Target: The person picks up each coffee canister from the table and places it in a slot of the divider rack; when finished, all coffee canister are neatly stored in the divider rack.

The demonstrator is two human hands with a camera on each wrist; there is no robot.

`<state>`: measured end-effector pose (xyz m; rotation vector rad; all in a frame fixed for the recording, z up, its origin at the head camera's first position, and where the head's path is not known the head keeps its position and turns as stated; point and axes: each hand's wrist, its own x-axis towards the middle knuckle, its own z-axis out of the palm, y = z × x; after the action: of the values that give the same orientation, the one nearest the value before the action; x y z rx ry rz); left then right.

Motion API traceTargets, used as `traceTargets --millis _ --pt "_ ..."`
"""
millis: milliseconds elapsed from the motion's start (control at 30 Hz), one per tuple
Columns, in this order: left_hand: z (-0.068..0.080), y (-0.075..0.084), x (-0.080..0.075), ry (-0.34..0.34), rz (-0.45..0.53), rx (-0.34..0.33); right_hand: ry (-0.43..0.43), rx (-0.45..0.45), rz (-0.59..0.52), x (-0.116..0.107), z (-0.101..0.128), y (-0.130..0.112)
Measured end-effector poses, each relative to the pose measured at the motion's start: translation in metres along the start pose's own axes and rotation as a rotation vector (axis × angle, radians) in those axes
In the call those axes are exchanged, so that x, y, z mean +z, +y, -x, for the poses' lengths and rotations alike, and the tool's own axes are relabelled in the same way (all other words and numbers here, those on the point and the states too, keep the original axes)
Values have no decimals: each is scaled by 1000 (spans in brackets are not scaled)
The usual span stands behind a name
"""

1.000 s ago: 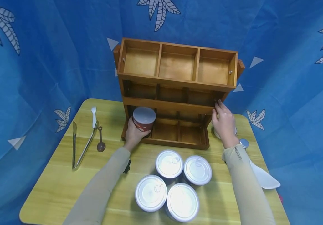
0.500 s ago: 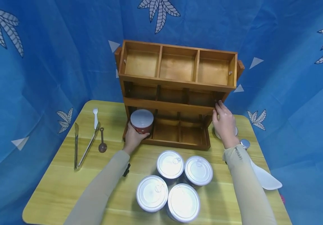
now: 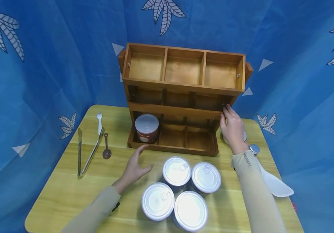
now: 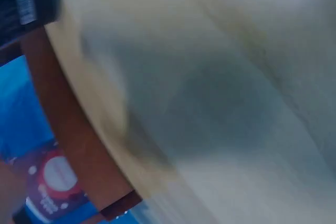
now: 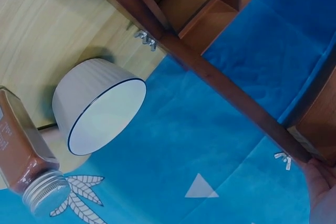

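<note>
Left hand (image 3: 135, 168) now drawn back off the can (image 3: 147, 128), hovering open above the table (image 3: 65, 191), fingers spread, holding nothing. Can left upright in the rack's (image 3: 181, 97) bottom-left compartment. Right hand (image 3: 232, 127) unmoved, fingertips pressed to the rack's right end at the middle shelf, gripping nothing visible. Four tins (image 3: 181, 191) clustered just beside the left hand.

Cup (image 3: 146, 127) in rack's (image 3: 172, 149) bottom-left compartment, 4 cans (image 3: 181, 191) before it.
</note>
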<state>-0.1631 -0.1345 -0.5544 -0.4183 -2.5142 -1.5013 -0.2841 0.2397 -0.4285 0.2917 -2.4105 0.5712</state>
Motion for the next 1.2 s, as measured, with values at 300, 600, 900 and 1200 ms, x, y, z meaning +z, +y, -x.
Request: traceTargets --millis 300,600,900,1200 --pt "-9 0 14 -644 112 -89 -44 23 11 -3 1 1" --pt "-25 0 45 -786 230 -17 -31 17 16 -3 -1 1" --pt "-21 -9 56 -819 387 30 -36 28 16 0 1 0" --pt "-22 1 45 -553 363 -15 -26 29 1 -1 0 1"
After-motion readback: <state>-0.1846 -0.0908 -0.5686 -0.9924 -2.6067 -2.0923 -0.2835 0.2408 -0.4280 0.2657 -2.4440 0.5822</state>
